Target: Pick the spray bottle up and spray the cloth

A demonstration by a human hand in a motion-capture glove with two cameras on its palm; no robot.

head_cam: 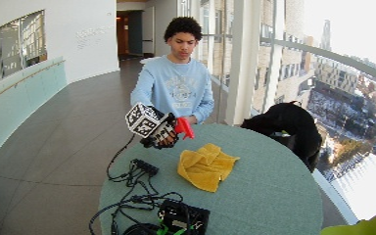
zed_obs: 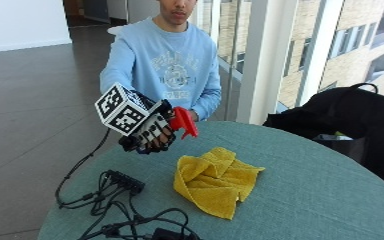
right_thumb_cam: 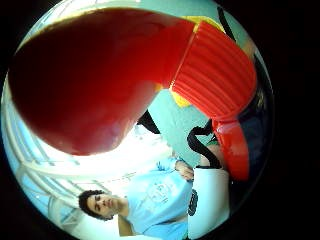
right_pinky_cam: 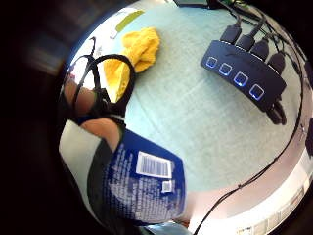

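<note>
My gloved right hand [zed_obs: 149, 134] holds the spray bottle in the air above the table's left side, fingers curled round it. Its red spray head [zed_obs: 184, 121] sticks out toward the yellow cloth [zed_obs: 217, 180], which lies crumpled on the green tabletop, below and to the right of the hand. In the little finger side palm view the bottle's blue label [right_pinky_cam: 144, 183] lies against the palm, with the cloth [right_pinky_cam: 137, 54] on the table beyond. The thumb side palm view is filled by the red head [right_thumb_cam: 105, 80] and its ribbed collar [right_thumb_cam: 215, 75]. In the wide view the hand [head_cam: 160, 132] hangs left of the cloth [head_cam: 206, 166].
A black hub with blue lights [right_pinky_cam: 242, 73] and its cables [zed_obs: 112, 205] lie on the round green table [zed_obs: 312, 200] left of the cloth. A black bag [zed_obs: 352, 120] sits past the table's far right edge. More black gear [head_cam: 183, 215] rests at the near edge.
</note>
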